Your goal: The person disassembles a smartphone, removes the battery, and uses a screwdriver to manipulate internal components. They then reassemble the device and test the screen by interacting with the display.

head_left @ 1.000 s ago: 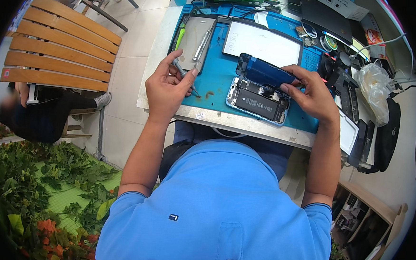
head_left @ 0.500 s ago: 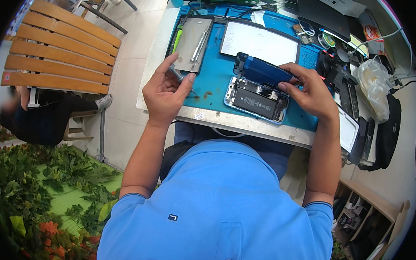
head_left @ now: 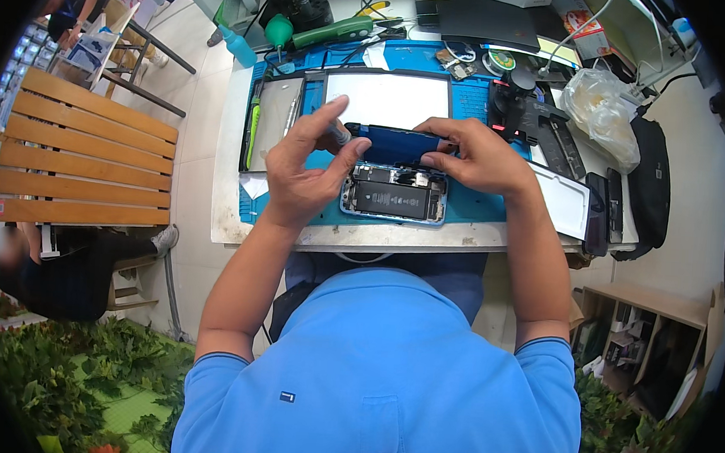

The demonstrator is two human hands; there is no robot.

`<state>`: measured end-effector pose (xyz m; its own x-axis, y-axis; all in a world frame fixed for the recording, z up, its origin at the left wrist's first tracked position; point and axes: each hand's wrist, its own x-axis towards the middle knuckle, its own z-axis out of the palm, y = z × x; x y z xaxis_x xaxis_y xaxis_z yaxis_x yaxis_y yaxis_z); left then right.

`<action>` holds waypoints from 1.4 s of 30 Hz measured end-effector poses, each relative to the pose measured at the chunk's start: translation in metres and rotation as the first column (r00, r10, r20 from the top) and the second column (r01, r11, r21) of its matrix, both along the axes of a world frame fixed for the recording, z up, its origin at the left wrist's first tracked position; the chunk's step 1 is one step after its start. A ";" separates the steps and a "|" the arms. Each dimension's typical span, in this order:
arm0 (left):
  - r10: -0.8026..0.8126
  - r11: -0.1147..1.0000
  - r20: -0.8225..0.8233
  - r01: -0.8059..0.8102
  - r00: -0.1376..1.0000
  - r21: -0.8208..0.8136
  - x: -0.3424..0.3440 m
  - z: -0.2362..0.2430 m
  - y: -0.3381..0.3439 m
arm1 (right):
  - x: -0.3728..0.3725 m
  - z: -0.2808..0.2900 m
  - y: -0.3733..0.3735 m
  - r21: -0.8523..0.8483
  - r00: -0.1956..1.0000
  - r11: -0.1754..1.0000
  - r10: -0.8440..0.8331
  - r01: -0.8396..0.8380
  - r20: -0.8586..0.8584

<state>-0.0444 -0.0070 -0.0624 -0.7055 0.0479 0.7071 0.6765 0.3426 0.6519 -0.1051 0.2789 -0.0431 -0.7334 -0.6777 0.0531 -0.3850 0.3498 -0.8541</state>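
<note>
An opened phone body point(head_left: 437, 208) lies on the blue mat with its black battery point(head_left: 391, 201) and inner parts bare. Above its far edge the phone's screen point(head_left: 394, 148) stands tilted up, blue film on the side facing me. My right hand point(head_left: 484, 158) pinches the screen's right end between thumb and fingers. Beside the screen's left end is my left hand point(head_left: 306, 167), its fingers curled round a grey screwdriver point(head_left: 337, 132). The tip of the screwdriver is hidden, and I cannot tell whether this hand touches the screen.
Behind the screen lies a white-faced panel point(head_left: 387, 99) with a dark frame. A grey tray point(head_left: 278, 115) holding slim tools is at the left. A white box lid point(head_left: 559, 201) and a plastic bag point(head_left: 602, 112) sit to the right. A wooden slatted bench point(head_left: 89, 152) stands left of the table.
My left hand has moved right with the screwdriver, from the mat's left side to the screen's left end. The screen stays raised in my right hand. The whole view has shifted.
</note>
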 end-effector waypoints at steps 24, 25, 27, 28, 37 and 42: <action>-0.026 0.987 0.038 0.031 0.999 -0.156 -0.002 -0.012 0.000 | 0.003 0.005 -0.001 0.017 1.000 1.000 -0.004 0.004 -0.013; -0.024 0.987 0.037 0.030 0.999 -0.156 -0.003 -0.012 0.000 | 0.003 0.006 -0.001 0.017 1.000 1.000 -0.008 0.008 -0.010; -0.026 0.987 0.035 0.031 0.999 -0.158 -0.003 -0.012 0.000 | 0.004 0.005 -0.001 0.014 1.000 1.000 -0.010 0.010 -0.005; -0.028 0.986 0.035 0.034 0.999 -0.160 -0.003 -0.012 0.000 | 0.003 0.005 -0.001 0.011 1.000 1.000 -0.007 0.007 -0.002; -0.015 0.986 0.044 0.022 0.999 -0.166 -0.002 -0.011 0.000 | 0.004 0.010 -0.001 0.025 1.000 1.000 -0.003 0.002 0.025; -0.026 0.987 0.027 0.030 0.999 -0.157 -0.004 -0.013 0.001 | 0.004 0.008 0.000 0.023 1.000 1.000 0.001 -0.002 0.020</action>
